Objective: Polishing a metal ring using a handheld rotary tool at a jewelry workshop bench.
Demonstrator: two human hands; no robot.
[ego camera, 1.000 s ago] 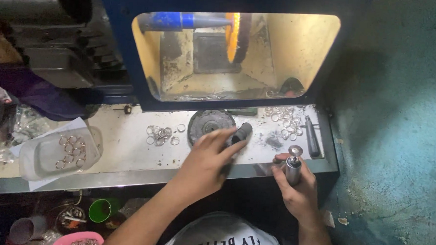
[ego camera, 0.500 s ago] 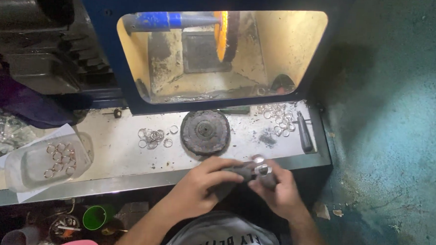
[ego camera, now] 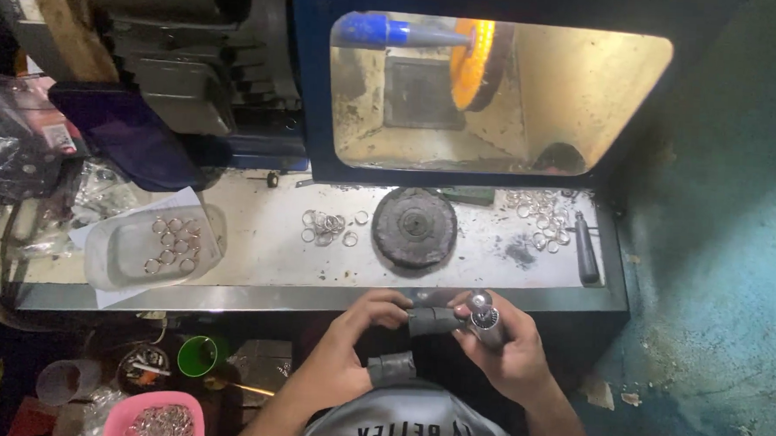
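Steel and grime: a dusty pale metal workbench (ego camera: 264, 256) is stretching across the middle, in front of a blue machine housing (ego camera: 305, 110) with a lit yellow opening.
Left hand: the left hand (ego camera: 356, 339) is pinching the end of a dark grey tapered sleeve (ego camera: 431, 320) between fingertips, with a dark band wrapped around the thumb.
Right hand: the right hand (ego camera: 509, 350) is curling closed around a shiny metal cylindrical tool (ego camera: 486, 318), gripping it just below the bench edge.
Sleeve and tool: the sleeve is lying sideways between both hands, its right end meeting the tool's head.
Bench top: a round dark grey disc (ego camera: 414, 226) is sitting near the middle; small silver rings (ego camera: 326, 227) are lying just left of it, more rings (ego camera: 541, 218) to its right.
Left side: a clear plastic tray (ego camera: 107, 262) is holding several rings.
Inside opening: an orange buffing wheel (ego camera: 477, 65) is sitting on a blue spindle (ego camera: 387, 30).
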